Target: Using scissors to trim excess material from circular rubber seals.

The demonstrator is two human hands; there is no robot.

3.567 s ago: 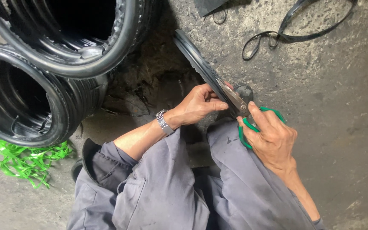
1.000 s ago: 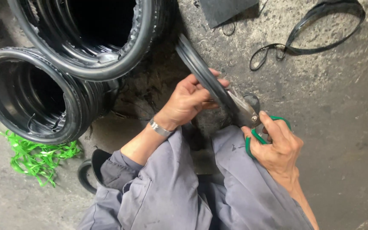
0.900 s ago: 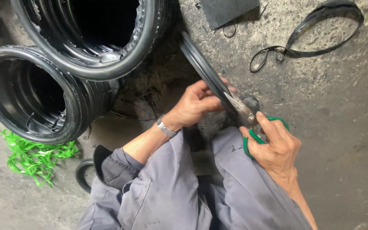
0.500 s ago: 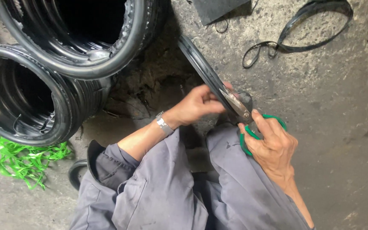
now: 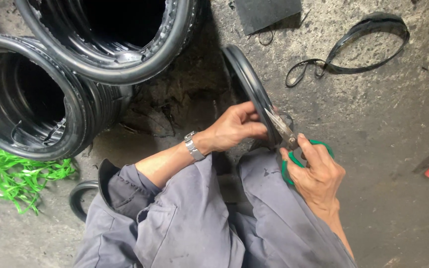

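Scissors (image 5: pixel 285 133) closed further on rubber ring (image 5: pixel 247 82), 2 tyres (image 5: pixel 100 74) beside

Left hand (image 5: pixel 234 126) gripping black rubber ring (image 5: pixel 248 84), right hand (image 5: pixel 316 173) at four o'clock working green-handled scissors (image 5: pixel 294 144) on it, tyres (image 5: pixel 90 54) at ten o'clock
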